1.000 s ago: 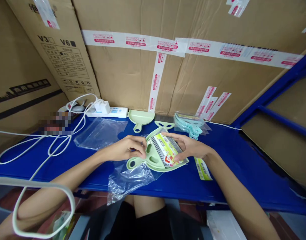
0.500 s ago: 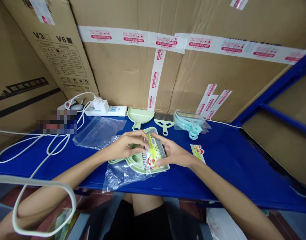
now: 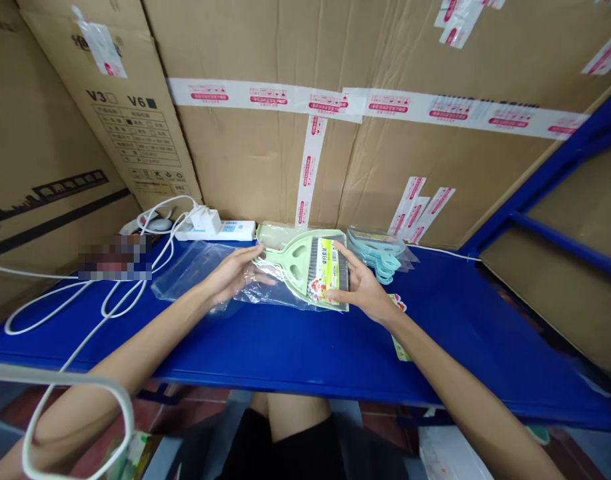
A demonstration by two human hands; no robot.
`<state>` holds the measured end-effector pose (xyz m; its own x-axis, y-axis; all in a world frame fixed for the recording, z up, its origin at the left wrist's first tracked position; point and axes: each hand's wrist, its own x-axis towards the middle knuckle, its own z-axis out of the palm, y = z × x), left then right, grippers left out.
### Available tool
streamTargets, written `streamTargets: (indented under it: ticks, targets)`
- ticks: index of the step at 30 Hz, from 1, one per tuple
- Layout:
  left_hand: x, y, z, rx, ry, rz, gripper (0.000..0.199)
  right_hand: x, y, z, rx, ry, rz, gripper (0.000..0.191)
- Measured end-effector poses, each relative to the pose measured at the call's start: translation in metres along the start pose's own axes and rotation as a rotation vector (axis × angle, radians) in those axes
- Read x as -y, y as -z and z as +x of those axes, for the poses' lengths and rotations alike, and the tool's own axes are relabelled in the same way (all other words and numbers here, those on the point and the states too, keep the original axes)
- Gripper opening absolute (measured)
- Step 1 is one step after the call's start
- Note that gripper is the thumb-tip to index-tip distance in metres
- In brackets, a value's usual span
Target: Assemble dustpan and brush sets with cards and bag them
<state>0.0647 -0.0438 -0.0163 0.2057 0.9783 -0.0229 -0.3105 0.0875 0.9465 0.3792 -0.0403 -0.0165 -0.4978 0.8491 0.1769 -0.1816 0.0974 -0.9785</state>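
A pale green dustpan and brush set (image 3: pixel 298 265) with grey bristles is raised over the table, its handles pointing left. A yellow and white label card (image 3: pixel 327 267) lies on the bristles. My right hand (image 3: pixel 362 285) grips the set's right edge, thumb on the card. My left hand (image 3: pixel 236 272) is at the handle end, its thumb and index finger pressed on the handle tip and the other fingers spread. Clear plastic film (image 3: pixel 270 293) hangs below and around the set.
Bagged light-blue sets (image 3: pixel 378 252) stand behind my right hand. Another card (image 3: pixel 401 348) lies near my right forearm. A flat clear bag (image 3: pixel 185 270), white cables (image 3: pixel 130 303) and a power strip (image 3: pixel 239 231) are at left. Cardboard (image 3: pixel 250 160) walls the back.
The green set has moved up and away from the table's front edge, turned level, with the plastic film along. My left hand has shifted from the card to the handle end.
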Motion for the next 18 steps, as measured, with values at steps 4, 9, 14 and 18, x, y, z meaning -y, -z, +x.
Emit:
streamTargets:
  ticks: [4,9,14,18]
  targets:
    - [0.005,-0.001,-0.001,0.013,0.014,-0.034,0.027,0.0,0.002,-0.001,0.011,-0.015,-0.028,0.126]
    - [0.014,0.001,0.004,-0.005,0.06,-0.064,0.023,-0.004,0.007,0.002,-0.004,-0.018,-0.054,0.123]
    - [0.013,-0.006,0.002,-0.048,0.087,-0.047,0.028,-0.004,0.008,-0.002,-0.005,-0.053,-0.03,0.128]
    - [0.008,-0.012,0.0,-0.096,0.102,-0.029,0.027,-0.003,0.006,0.002,-0.007,-0.057,-0.039,0.116]
